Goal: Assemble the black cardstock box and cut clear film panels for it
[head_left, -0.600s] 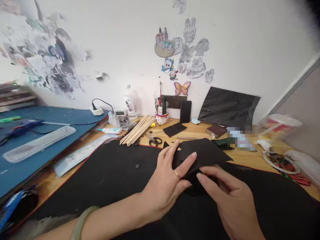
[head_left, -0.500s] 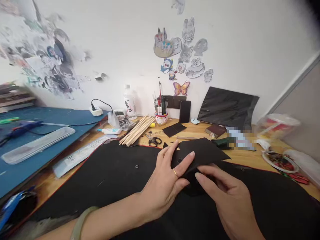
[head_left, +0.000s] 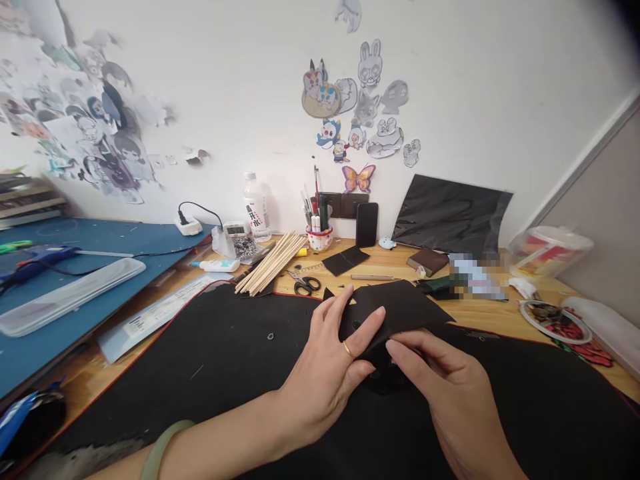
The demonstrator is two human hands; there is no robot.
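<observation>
A piece of folded black card (head_left: 403, 303) is tilted up in front of me, above a black mat (head_left: 235, 373). My left hand (head_left: 327, 363), with a gold ring on one finger, grips the card's left side, its fingers apart across the surface. At the card's near lower edge my right hand (head_left: 447, 373) has thumb and index finger pinched on it. The dark underside between my hands blends into the mat, so its shape is hard to make out. A small triangular gap shows near my left fingertips.
Scissors (head_left: 306, 285), a bundle of wooden sticks (head_left: 270, 265) and a flat black piece (head_left: 346, 261) lie beyond the mat. Behind them stand a pen cup (head_left: 319, 238), a phone (head_left: 367, 225) and a water bottle (head_left: 257, 208). A blue board (head_left: 100, 247) is left; a plastic tub (head_left: 553, 250) is right.
The view has shifted slightly, so the scene sits a little farther left. Both hands keep nearly the same hold on the black card.
</observation>
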